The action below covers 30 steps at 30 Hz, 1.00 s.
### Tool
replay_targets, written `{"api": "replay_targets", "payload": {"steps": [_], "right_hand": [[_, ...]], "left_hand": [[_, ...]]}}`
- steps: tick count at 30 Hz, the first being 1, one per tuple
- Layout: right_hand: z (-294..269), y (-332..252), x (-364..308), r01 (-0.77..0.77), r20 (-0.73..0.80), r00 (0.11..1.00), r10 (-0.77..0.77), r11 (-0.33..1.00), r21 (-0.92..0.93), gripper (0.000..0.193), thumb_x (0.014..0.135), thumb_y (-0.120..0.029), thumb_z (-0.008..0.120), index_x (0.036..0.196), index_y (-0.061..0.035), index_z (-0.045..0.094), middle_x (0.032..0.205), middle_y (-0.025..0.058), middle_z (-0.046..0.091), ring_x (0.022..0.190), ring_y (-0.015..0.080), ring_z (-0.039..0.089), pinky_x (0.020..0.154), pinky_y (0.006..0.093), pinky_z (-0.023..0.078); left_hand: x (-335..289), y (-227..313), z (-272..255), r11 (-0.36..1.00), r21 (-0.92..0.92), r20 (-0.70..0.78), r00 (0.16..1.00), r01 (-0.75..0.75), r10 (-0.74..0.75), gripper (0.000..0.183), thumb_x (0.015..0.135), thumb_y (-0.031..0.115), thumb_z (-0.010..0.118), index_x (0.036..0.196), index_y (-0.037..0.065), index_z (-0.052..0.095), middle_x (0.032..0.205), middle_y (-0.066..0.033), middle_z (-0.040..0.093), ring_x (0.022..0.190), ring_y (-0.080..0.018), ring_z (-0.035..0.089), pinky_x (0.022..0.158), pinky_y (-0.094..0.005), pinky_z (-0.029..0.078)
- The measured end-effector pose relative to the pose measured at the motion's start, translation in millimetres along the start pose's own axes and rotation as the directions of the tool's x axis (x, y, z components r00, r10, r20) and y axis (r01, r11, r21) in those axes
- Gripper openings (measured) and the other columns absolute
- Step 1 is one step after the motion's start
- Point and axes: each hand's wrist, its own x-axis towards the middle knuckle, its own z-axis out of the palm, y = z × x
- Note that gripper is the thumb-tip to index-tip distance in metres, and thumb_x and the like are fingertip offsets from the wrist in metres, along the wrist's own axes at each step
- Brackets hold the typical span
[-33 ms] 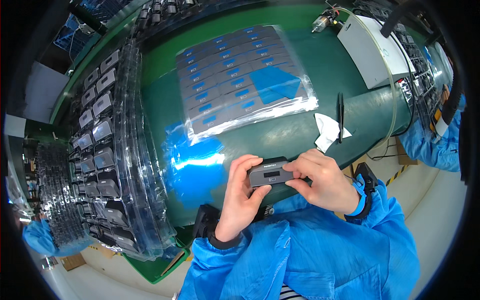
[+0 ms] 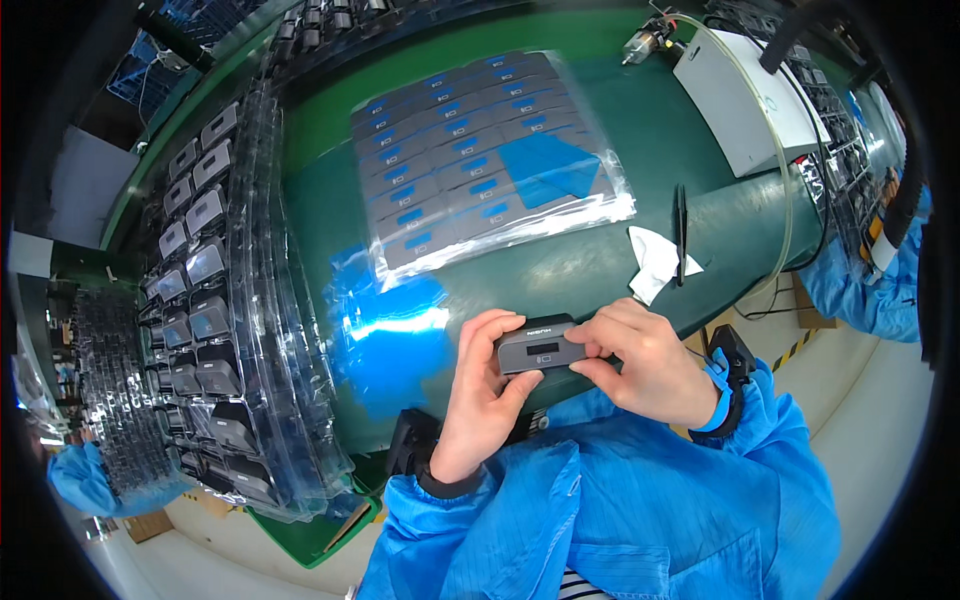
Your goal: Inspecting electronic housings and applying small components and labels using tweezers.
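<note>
Near the table's front edge, a small dark grey device casing (image 2: 541, 349) with a black rectangular window is held between both hands, its face turned up. My left hand (image 2: 482, 385) grips its left end, fingers along the back edge and thumb at the front edge. At the other end, my right hand (image 2: 640, 358) pinches the casing between bent fingers and thumb. Ahead of my hands lies a clear-edged sheet (image 2: 440, 205) of grey labels with blue patches, a loose blue film piece (image 2: 545, 170) on top. Shiny blue film (image 2: 395, 335) lies on the table left of my hands.
Stacked clear trays (image 2: 290, 400) of similar casings stand along the left. Black tweezers (image 2: 682, 235) and a crumpled white wipe (image 2: 652, 262) lie right of the sheet. A white box (image 2: 745, 105) with a hose stands at the back right. A co-worker's blue sleeve (image 2: 870, 300) shows far right.
</note>
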Motion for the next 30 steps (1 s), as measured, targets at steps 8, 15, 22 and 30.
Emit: {"api": "replay_targets", "payload": {"steps": [8,15,22,30], "right_hand": [[1.7,-3.8,1.7,0.074,-0.032,0.997,-0.074,0.997,-0.011,0.031,0.061,0.005,0.072,0.089,-0.0014,0.061,0.069,0.0078,0.055,0.069,0.025,0.056,0.06,0.0342,0.045],[2.7,-0.7,-4.0,0.084,0.009,0.996,-0.084,0.996,0.017,0.022,0.067,0.002,0.065,0.086,-0.002,0.054,0.079,0.0115,0.055,0.078,0.03,0.055,0.072,0.0377,0.043],[6.7,3.8,-9.9,0.184,-0.048,0.981,-0.189,0.979,-0.091,0.037,0.063,-0.001,0.072,0.097,0.0002,0.059,0.081,0.0096,0.055,0.074,0.0271,0.052,0.069,0.0353,0.043],[5.8,6.1,-6.8,0.176,-0.053,0.982,-0.18,0.981,-0.082,0.036,0.066,-0.004,0.072,0.099,0.0016,0.059,0.08,0.0094,0.053,0.074,0.0263,0.051,0.069,0.0351,0.043]], "left_hand": [[-1.6,-0.1,-4.5,0.975,-0.164,0.153,0.981,0.148,-0.123,0.046,0.086,-0.002,0.052,0.127,0.005,0.034,0.131,-0.0072,0.026,0.1,-0.0193,0.053,0.083,-0.0305,0.048],[-4.0,-0.8,-2.3,0.959,-0.214,0.166,0.974,0.187,-0.153,0.044,0.091,0.007,0.048,0.131,0.008,0.03,0.116,-0.0097,0.044,0.087,-0.0141,0.054,0.078,-0.0268,0.044],[-4.9,2.6,1.1,0.958,-0.219,0.128,0.979,0.185,-0.16,0.046,0.09,0.003,0.047,0.132,0.007,0.029,0.116,-0.01,0.044,0.086,-0.0136,0.053,0.078,-0.0258,0.044],[-0.3,8.1,2.2,0.959,-0.221,0.099,0.982,0.178,-0.16,0.047,0.089,0.002,0.047,0.132,0.007,0.029,0.116,-0.0087,0.045,0.087,-0.013,0.053,0.079,-0.0255,0.043]]}}
